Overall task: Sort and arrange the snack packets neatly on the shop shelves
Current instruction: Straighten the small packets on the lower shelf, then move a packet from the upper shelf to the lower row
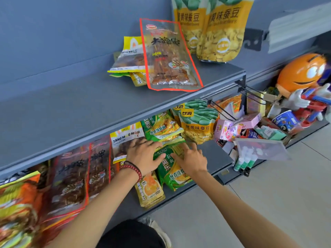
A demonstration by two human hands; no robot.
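On the lower shelf [213, 154] lies a green noodle packet [172, 174], with both hands resting on its upper part. My left hand [143, 156], with a red bead bracelet at the wrist, lies flat across its top left corner. My right hand [190, 158] presses its top right, fingers spread. A second green packet [162, 128] stands behind. A yellow-and-white packet [123, 138] is to the left, and a small gold packet [149, 190] lies below. Red-edged clear packets [75, 176] fill the left side. Broad bean bags [197, 129] stand at right.
The upper shelf [71, 108] carries a red-edged clear packet [170, 56], a yellow-white packet [129, 58] and two tall broad bean bags [220, 29]. Right of the shelves, a bin of mixed goods [265, 133] sits under wire hooks [254, 93] beside an orange figure [300, 74].
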